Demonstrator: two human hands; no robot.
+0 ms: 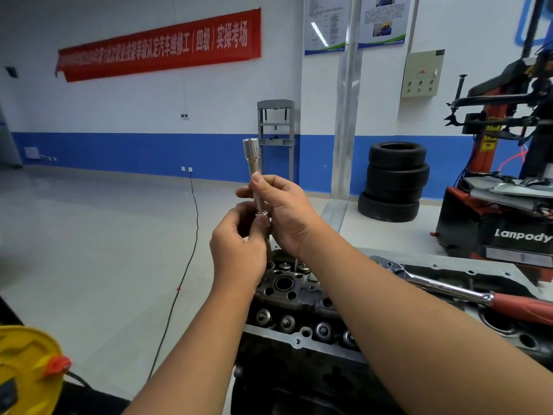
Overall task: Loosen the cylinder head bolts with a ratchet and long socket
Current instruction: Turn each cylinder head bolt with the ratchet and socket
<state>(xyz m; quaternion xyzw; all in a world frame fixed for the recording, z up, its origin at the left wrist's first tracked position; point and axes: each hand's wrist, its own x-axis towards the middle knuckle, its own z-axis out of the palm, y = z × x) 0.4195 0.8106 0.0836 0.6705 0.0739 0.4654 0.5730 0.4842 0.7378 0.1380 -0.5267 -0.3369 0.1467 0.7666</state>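
Observation:
I hold a long silver socket (253,163) upright at chest height, its wide end pointing up. My right hand (284,211) pinches its shaft between thumb and fingers. My left hand (239,244) grips a long head bolt (268,238) at the socket's lower end, with a washer ring under the bolt head. Below my hands sits the dark cylinder head (287,298) with valve springs and bolt holes. The ratchet (449,289), chrome with a red handle, lies on the engine to the right, untouched.
A stack of tyres (395,181) stands by the blue-banded wall. A red tyre changer (502,187) fills the right side. A yellow cable reel (27,366) sits at lower left, and a black cord (191,235) runs across the grey floor.

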